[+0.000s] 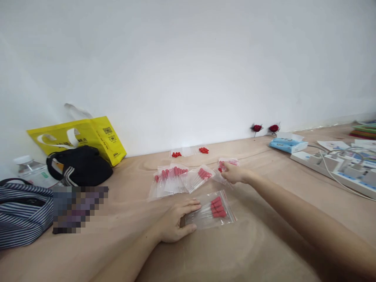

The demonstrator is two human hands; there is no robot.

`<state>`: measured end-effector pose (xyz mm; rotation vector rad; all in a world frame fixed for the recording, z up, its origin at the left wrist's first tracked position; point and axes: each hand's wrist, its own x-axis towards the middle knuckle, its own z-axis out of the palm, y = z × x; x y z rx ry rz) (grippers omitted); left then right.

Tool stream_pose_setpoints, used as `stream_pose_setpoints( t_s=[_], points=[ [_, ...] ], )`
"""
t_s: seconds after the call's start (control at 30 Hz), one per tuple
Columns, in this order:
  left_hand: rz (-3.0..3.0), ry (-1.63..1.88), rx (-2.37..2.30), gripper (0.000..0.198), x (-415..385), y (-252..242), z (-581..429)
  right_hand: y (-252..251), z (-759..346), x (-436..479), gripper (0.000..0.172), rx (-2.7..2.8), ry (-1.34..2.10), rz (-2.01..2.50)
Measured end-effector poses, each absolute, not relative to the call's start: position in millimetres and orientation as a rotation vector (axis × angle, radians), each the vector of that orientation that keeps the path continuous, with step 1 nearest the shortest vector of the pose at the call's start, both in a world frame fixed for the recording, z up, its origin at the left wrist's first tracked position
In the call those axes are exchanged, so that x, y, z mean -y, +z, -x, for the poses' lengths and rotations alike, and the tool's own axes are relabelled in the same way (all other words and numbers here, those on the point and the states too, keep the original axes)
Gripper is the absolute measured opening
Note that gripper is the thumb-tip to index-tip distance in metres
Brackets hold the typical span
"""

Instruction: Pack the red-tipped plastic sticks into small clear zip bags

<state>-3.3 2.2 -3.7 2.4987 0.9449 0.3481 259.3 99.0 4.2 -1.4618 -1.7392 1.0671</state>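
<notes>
My left hand [178, 221] lies with thumb and fingers apart on the left edge of a clear zip bag [230, 207]. Inside that bag are several slim clear droppers with red bulbs [218, 207], which point right. Farther off, my right hand [233, 173], fingers bent together, is on another zip bag of red-bulbed droppers [235, 161], covering part of it. To its left, overlapping zip bags [173, 182] with the same kind of droppers are fanned out on the table. The right fingertips are partly hidden from me.
Small red pieces in clear bags [176, 154] lie by the wall. Leftward are a yellow tote [100, 137], black cap [91, 166], plastic bottle [33, 172] and striped bag [23, 215]. Rightward are a blue packet [288, 145], dark red flowers [274, 128] and a corded power strip [337, 172].
</notes>
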Motion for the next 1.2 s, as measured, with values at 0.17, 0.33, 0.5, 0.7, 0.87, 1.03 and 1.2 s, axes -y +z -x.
stream_pose_setpoints(
  t_s=[0.17,0.33,0.5,0.7,0.87,1.03,1.2],
  points=[
    [-2.487,0.334,-0.964,0.048,-1.9,-3.3,2.5,-9.8,-294.2,-59.7,0.066,1.403,1.252,1.325],
    [-2.475,0.351,-0.972,0.047,-0.4,-1.1,1.6,-28.0,-280.2,-41.0,0.069,1.231,1.228,1.200],
    [-2.470,0.340,-0.968,0.047,-0.5,-0.5,1.4,-33.7,-264.4,-44.1,0.050,1.090,1.086,1.154],
    [-2.443,0.363,-0.966,0.045,-1.3,-1.4,0.8,-37.6,-262.9,-44.2,0.050,0.974,1.030,1.063],
    [-2.446,0.388,-0.961,0.045,-0.8,-0.8,0.3,-36.9,-258.3,-36.5,0.046,0.985,1.138,1.002],
    [-2.452,0.363,-0.971,0.046,0.5,0.7,-0.7,-34.7,-255.5,-29.5,0.043,1.110,1.292,0.956],
    [-2.448,0.361,-1.013,0.052,1.5,0.5,-1.0,-35.1,-257.6,-27.2,0.039,1.414,1.386,1.011]
  ],
)
